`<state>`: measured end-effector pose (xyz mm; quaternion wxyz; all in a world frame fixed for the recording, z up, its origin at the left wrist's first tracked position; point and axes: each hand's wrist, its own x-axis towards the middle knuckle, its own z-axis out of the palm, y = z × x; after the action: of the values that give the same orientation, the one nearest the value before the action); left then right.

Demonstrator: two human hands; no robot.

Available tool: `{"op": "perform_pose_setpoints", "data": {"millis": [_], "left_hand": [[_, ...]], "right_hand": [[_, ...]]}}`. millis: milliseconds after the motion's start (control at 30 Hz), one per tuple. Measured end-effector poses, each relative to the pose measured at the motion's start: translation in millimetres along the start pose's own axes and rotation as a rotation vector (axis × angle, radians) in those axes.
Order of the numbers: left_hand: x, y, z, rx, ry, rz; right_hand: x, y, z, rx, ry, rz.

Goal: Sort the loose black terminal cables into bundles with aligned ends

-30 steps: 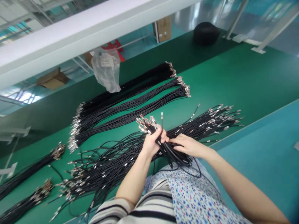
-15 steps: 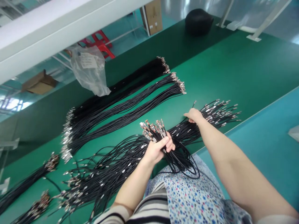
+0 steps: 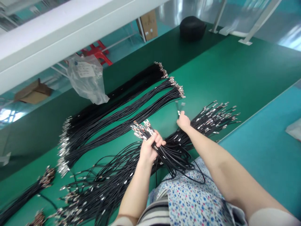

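My left hand (image 3: 148,150) is closed around a bunch of black cables (image 3: 172,157), their metal terminals fanning out above the thumb and their lengths looping down over the apron. To its right, my right hand (image 3: 184,121) pinches a cable (image 3: 179,113) near its end. Two tips stick up blurred above those fingers, so whether it is one cable or two I cannot tell. Beneath both hands lies a long loose pile of black cables (image 3: 209,119) with metal terminals at its ends.
Behind my hands, neat rows of black cables (image 3: 131,110) lie across the green table (image 3: 240,75). A clear plastic bag (image 3: 88,80) rests at their far side. Smaller cable bundles (image 3: 28,194) are at lower left. A black round object (image 3: 192,28) stands far back, under a white beam (image 3: 70,34).
My right hand has moved left and up from the pile, raising a cable end towards my left hand. My left hand, still gripping the bunch, has shifted slightly left. The whole view has shifted a little.
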<state>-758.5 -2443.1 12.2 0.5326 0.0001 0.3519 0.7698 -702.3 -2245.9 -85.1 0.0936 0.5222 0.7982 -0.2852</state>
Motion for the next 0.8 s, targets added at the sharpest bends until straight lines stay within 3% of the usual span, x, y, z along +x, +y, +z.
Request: {"op": "perform_pose_setpoints", "data": {"millis": [200,300,467,600,700,733,800], "left_hand": [[20.1,27.9,-22.3,-0.126,0.164,0.057],[24.1,22.4,-18.1,-0.067,0.164,0.127],[16.2,7.0,2.6,0.215,0.01,0.207],[1.9,4.8,6.7,0.396,-0.003,0.128],[-7.0,6.8,3.6,0.467,0.008,0.115],[-9.4,7.1,2.9,0.458,0.003,0.128],[-12.8,6.7,3.0,0.37,-0.032,0.143]], "right_hand": [[-52.7,9.9,-14.5,0.653,-0.033,-0.539],[-89.4,16.9,-27.2,0.599,0.062,-0.789],[-143.0,13.5,-24.3,0.355,0.247,-1.043],[-165.7,14.7,-17.0,0.304,0.185,-1.093],[-154.4,27.9,-22.9,0.406,0.074,-1.073],[-143.1,35.3,-26.9,0.438,0.038,-1.0],[-110.6,53.6,-36.1,0.401,0.009,-0.675]]}}
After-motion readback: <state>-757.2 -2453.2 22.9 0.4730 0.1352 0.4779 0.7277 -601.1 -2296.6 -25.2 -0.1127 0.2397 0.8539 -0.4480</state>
